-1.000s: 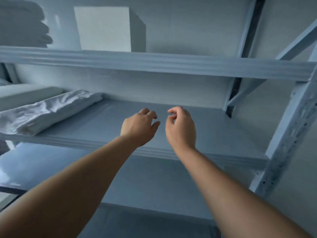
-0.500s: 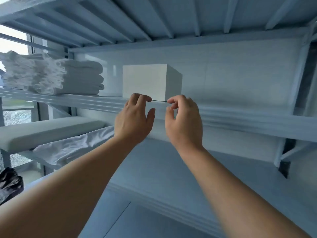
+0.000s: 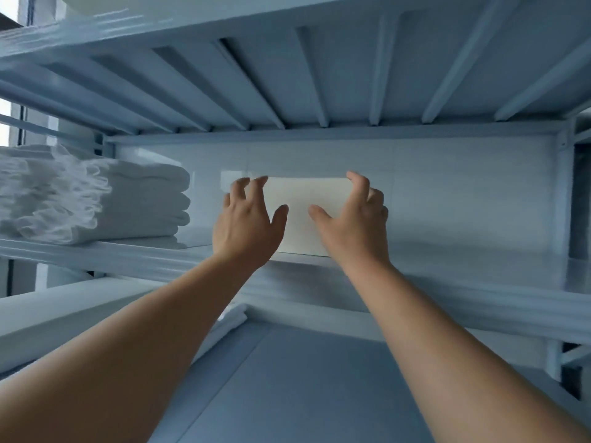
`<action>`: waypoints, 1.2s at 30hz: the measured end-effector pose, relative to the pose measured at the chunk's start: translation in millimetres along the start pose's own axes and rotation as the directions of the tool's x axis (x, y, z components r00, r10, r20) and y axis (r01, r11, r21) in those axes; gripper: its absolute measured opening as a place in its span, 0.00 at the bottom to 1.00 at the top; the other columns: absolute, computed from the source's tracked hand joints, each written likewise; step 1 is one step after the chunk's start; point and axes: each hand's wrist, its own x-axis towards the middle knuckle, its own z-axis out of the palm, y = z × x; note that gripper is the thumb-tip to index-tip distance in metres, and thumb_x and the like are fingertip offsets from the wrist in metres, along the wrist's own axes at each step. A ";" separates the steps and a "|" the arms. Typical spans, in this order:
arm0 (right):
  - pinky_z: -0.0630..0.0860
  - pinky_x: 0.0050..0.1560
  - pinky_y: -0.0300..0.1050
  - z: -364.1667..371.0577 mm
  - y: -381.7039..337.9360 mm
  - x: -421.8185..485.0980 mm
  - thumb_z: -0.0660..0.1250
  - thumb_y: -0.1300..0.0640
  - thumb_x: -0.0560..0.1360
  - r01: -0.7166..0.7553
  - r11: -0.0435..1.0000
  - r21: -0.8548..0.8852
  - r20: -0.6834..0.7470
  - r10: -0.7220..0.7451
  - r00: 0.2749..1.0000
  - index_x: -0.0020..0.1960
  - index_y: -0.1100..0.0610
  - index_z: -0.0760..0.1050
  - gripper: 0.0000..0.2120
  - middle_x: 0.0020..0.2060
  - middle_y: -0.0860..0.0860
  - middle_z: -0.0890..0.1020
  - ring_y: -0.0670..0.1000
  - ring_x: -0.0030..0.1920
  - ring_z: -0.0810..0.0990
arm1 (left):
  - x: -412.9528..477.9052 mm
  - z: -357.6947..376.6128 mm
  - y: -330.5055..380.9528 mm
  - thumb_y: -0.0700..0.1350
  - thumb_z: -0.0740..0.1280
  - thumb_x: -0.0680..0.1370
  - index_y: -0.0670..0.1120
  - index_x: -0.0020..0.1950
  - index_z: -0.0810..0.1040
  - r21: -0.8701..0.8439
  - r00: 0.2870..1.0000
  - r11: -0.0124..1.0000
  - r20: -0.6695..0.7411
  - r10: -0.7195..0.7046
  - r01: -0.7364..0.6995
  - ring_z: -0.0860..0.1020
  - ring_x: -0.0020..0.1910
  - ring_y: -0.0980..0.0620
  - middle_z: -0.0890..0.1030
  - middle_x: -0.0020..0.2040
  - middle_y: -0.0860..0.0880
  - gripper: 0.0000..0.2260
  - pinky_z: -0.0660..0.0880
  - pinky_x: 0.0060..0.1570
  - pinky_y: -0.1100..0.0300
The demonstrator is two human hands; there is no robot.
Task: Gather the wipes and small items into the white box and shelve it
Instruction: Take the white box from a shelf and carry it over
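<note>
The white box (image 3: 299,215) stands on the upper shelf (image 3: 463,266) of a pale blue metal rack, near the shelf's front edge and about midway along it, with its front face towards the camera. Both arms reach up to it. The left hand (image 3: 248,227) is at the box's left side, fingers spread and bent at the top left corner, thumb out across the front face. The right hand (image 3: 353,223) mirrors it at the right side, fingers spread and bent at the top right corner, thumb pointing inward over the front. I cannot tell whether either hand touches the box.

Left of the box on the same shelf, apart from it, lies a stack of folded white towels (image 3: 105,203). Below, a folded white cloth (image 3: 232,318) shows on the lower shelf (image 3: 303,385).
</note>
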 end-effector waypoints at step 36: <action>0.75 0.45 0.46 52.6 8.9 51.0 0.79 0.43 0.63 -0.366 0.926 0.089 -0.093 0.374 0.923 0.67 0.53 0.64 0.39 0.53 0.50 0.81 0.56 0.50 0.80 | 68.9 52.0 -33.8 0.71 0.68 0.69 0.57 0.62 0.63 -0.358 0.954 0.897 0.237 -0.182 0.260 0.76 0.42 0.43 0.78 0.46 0.46 0.29 0.71 0.39 0.54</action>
